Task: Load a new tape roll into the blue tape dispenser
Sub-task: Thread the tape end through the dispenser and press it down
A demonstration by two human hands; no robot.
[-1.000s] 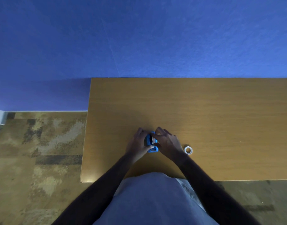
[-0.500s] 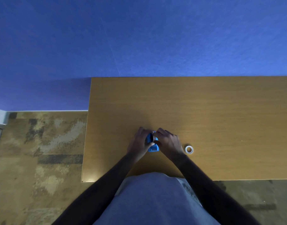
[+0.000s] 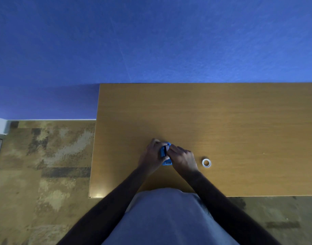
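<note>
The blue tape dispenser stands on the wooden table near its front edge, mostly covered by both hands. My left hand wraps its left side, thumb on the front. My right hand presses against its right side with the fingertips at a dark part in the top slot. A small white tape roll lies flat on the table just right of my right hand, untouched.
The table's left edge drops to patterned carpet. A blue wall rises behind the table. My torso in a grey shirt meets the table's front edge.
Both hands have stayed on the dispenser; the fingers shifted slightly around it. The tape roll has not moved.
</note>
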